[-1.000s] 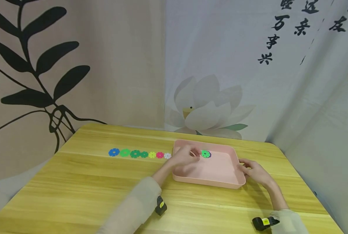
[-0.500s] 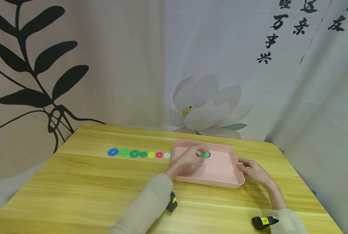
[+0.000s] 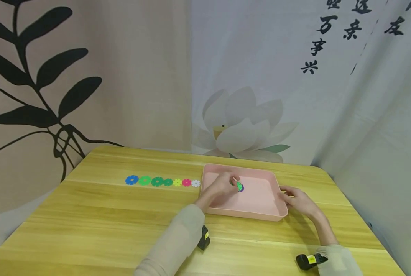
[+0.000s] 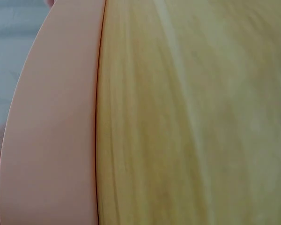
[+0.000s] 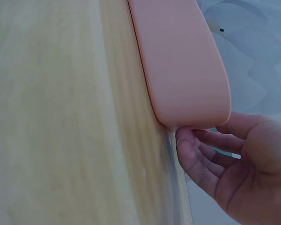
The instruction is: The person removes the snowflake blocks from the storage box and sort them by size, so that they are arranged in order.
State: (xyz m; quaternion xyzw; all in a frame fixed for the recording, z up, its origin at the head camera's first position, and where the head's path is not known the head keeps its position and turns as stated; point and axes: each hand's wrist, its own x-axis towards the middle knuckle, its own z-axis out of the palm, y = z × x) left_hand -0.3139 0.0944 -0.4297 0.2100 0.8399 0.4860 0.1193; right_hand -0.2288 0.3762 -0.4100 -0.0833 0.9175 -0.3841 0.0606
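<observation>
Inside a shallow pink tray (image 3: 260, 199), my left hand (image 3: 222, 184) pinches a green snowflake disc (image 3: 239, 185) between thumb and fingers; part of it is hidden by the fingers. A purple disc (image 3: 242, 189) peeks out right behind the green one. At the tray's right end, my right hand (image 3: 301, 202) holds the side wall. The right wrist view shows that thumb at the rim and the curled fingers (image 5: 192, 154) low against the outside wall. In the left wrist view, only the tray's outer wall (image 4: 51, 117) fills the left side, with the left hand mostly out of sight.
A row of snowflake discs runs left of the tray on the wooden table (image 3: 115, 222): blue (image 3: 132, 179), light green (image 3: 145, 180), two darker greens, yellow (image 3: 177, 182), pink (image 3: 186, 183) and white (image 3: 196, 183). A printed curtain (image 3: 150, 76) hangs behind the table.
My left hand reached right to the green disc and closed its fingers on it. The green and purple discs have shifted slightly toward me. My right hand keeps its place on the tray.
</observation>
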